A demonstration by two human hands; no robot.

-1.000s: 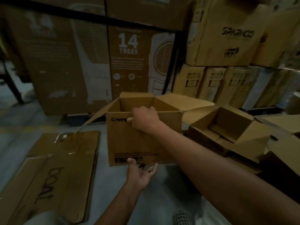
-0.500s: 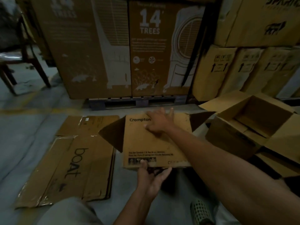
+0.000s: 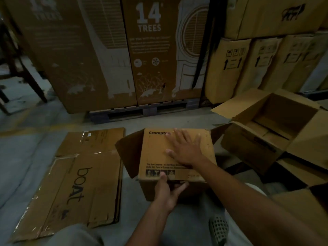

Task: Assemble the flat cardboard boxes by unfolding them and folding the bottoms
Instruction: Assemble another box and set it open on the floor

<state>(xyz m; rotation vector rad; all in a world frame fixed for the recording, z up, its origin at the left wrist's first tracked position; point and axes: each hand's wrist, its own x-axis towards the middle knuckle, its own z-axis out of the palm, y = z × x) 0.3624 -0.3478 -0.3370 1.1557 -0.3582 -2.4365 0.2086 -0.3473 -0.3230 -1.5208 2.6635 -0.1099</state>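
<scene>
A small brown Crompton box (image 3: 156, 153) lies tipped on the grey floor in front of me, its printed side facing up and its open flaps spread to the left and far right. My right hand (image 3: 184, 150) lies flat on that printed side with fingers spread. My left hand (image 3: 167, 189) grips the box's near lower edge, thumb on top and fingers curled under. A flattened "boat" box (image 3: 74, 189) lies on the floor to the left.
An assembled open box (image 3: 262, 144) stands to the right, with more cardboard (image 3: 300, 197) near it. Tall "14 TREES" cartons (image 3: 149, 55) on a pallet and stacked cartons (image 3: 248, 66) close the back. A chair leg (image 3: 30, 77) is far left. My shoe (image 3: 219, 229) is below.
The Crompton box has tipped from upright with its opening up to lying on its side. My right hand left the top rim and now lies flat on the printed face.
</scene>
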